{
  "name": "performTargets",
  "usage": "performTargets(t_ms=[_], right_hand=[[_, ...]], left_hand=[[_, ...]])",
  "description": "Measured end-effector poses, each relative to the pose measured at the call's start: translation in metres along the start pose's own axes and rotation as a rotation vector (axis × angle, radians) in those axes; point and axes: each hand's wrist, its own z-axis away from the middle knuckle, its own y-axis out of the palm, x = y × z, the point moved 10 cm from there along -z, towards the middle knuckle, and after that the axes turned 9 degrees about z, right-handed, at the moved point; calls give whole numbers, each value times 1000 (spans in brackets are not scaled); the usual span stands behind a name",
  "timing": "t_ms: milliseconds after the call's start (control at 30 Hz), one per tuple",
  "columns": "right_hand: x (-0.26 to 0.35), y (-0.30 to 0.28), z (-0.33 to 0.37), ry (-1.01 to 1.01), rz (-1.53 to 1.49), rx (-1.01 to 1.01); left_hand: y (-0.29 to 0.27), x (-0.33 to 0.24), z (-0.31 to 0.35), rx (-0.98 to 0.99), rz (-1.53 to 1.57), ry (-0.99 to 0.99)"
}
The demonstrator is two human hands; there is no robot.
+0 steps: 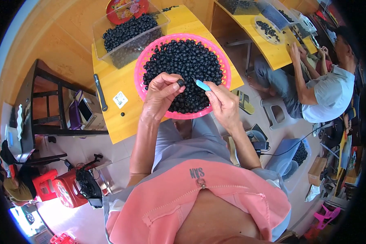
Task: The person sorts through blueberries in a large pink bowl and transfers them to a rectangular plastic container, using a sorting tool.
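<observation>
My left hand (163, 91) pinches one small black round piece (180, 82) between thumb and fingertips. It is berry- or bead-like; I cannot tell its exact kind. In my right hand (224, 101) is a small light-blue-handled knife (202, 85), its thin tip pointing left toward the piece, with a gap between them. Both hands hover over the near part of a pink plastic basket (139, 77), which is heaped with black round pieces (187, 57) of the same sort. Several in the heap show a hole or pale ring on top.
A clear plastic bin (130, 61) of black pieces stands behind the basket on the yellow table (118, 126), by a red floral tray (126, 9). A dark strap-like tool (100, 92) and white label (120, 99) lie left. Another person (325, 91) sits at a table on the right.
</observation>
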Motion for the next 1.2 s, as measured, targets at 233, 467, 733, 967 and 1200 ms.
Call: performTargets(t_ms=[233, 467, 733, 967, 1200], right_hand=[[18, 7, 0, -41, -36, 15], [-4, 12, 2, -3, 79, 5], [-33, 16, 3, 133, 182, -69], [-44, 12, 5, 200, 119, -147], [-60, 8, 6, 289, -51, -176]], left_hand=[[2, 1, 0, -34, -55, 28], [8, -5, 2, 56, -62, 30], [-70, -110, -55, -330, -441, 285], [-52, -170, -106, -284, -565, 404], [-44, -65, -121, -103, -964, 27]])
